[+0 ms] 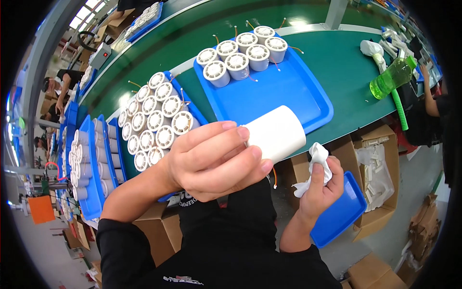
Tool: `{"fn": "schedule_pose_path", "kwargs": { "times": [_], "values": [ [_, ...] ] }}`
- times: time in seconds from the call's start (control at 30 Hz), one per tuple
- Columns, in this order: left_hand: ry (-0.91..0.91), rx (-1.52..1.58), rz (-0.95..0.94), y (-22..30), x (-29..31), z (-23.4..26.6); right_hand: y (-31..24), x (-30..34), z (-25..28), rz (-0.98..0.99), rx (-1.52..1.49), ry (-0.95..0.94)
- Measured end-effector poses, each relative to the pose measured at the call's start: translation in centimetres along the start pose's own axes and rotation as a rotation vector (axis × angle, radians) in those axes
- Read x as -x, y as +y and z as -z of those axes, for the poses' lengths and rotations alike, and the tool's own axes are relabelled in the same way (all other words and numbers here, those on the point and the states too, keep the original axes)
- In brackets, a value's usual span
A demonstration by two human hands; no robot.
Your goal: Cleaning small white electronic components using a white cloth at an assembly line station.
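My left hand (211, 161) is raised in front of me, its fingers wrapped round one end of a white cylindrical housing (276, 135). The housing is tilted, with its smooth side showing and its gripped end hidden by my fingers. A thin orange and dark wire (275, 178) hangs below it; where the wire joins is hidden. Lower and to the right, my right hand (320, 190) pinches a crumpled white cloth or tissue (319, 156), apart from the housing. Similar housings with slotted round tops (237, 62) stand at the far end of a blue tray (269, 101).
On the left, another blue tray (195, 113) is packed with housings, and more loaded trays (96, 192) stand beyond. A green bottle (394, 77) stands on the green table (332, 53). Below right are an empty blue tray (341, 212) and an open carton (392, 178). People (65, 86) work farther off.
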State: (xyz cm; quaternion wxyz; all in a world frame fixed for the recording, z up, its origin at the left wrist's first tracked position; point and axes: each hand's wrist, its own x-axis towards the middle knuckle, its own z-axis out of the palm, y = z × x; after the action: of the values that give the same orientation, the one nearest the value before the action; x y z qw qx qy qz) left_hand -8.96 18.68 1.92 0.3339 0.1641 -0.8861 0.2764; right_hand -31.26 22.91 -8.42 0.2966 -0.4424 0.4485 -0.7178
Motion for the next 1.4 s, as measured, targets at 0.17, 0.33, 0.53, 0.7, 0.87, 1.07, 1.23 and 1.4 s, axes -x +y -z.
{"fn": "schedule_pose_path", "kwargs": {
  "times": [0.17,0.33,0.53,0.7,0.87,1.07,1.23,1.4],
  "values": [
    [-0.033,0.015,-0.006,-0.8,0.3,-1.9,1.4,-1.0,0.5,-0.026,0.033,0.014],
    [-0.141,0.102,0.048,-1.7,0.5,-2.6,2.8,-1.7,1.1,-0.041,0.004,0.011],
    [-0.577,0.318,0.621,-5.2,0.0,-3.9,4.7,-2.4,2.3,-0.010,-0.050,0.021],
    [-0.893,0.254,0.775,-8.1,2.3,-4.9,5.3,-2.0,3.5,-0.073,-0.121,-0.124],
    [-0.721,0.131,0.842,-8.5,5.1,-6.3,5.1,-0.9,3.2,-0.305,0.110,0.176],
    [-0.428,-0.063,0.824,-3.7,3.0,0.9,3.1,-0.4,2.0,-0.290,0.098,-0.004],
    [-0.271,-0.282,1.075,1.7,8.8,18.0,1.2,2.7,-1.3,-0.076,0.037,-0.244],
    [-0.517,-0.763,1.625,1.2,21.7,38.0,-2.9,6.7,-4.4,0.136,0.011,-0.406]
  ]
}}
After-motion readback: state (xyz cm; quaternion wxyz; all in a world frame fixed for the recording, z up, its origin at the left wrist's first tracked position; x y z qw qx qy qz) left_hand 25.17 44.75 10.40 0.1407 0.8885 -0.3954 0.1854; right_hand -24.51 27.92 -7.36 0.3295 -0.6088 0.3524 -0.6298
